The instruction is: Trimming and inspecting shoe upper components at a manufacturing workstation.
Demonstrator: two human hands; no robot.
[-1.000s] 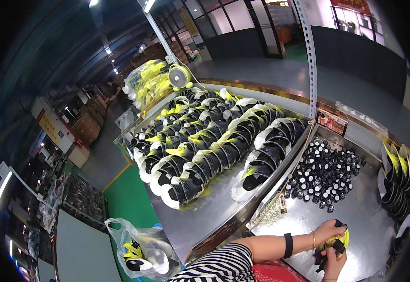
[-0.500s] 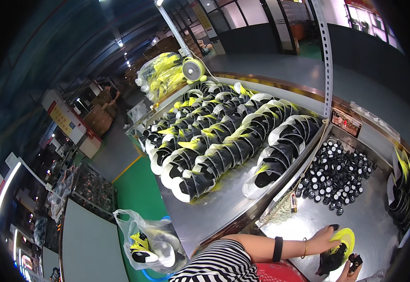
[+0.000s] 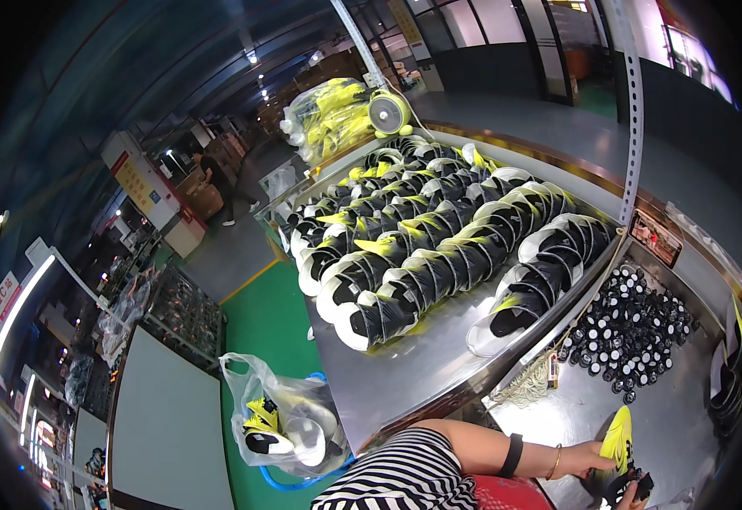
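My left hand point(image 3: 590, 457) is closed on a yellow-and-black shoe upper point(image 3: 618, 435) above the metal worktable point(image 3: 528, 418). The yellow end of the upper points away from me, and its dark part lies nearer. At the lower edge my right hand point(image 3: 631, 495) grips a small black piece point(image 3: 644, 484) against the dark part of the upper. What this piece is, I cannot make out. Beyond my hands spreads a heap of small round black pieces with white tops point(image 3: 624, 327).
Rows of nested black, white and yellow shoe uppers point(image 3: 439, 263) fill the metal tray table to the left. A phone point(image 3: 656, 236) leans at the back. More uppers point(image 3: 735, 365) stand at the right. A plastic bag of uppers point(image 3: 290, 425) sits left, and a bundle of cords point(image 3: 531, 382) lies nearby.
The upper has turned, so its yellow end now points away from me and its opening no longer faces up. My left hand has shifted its hold. The view has swung left.
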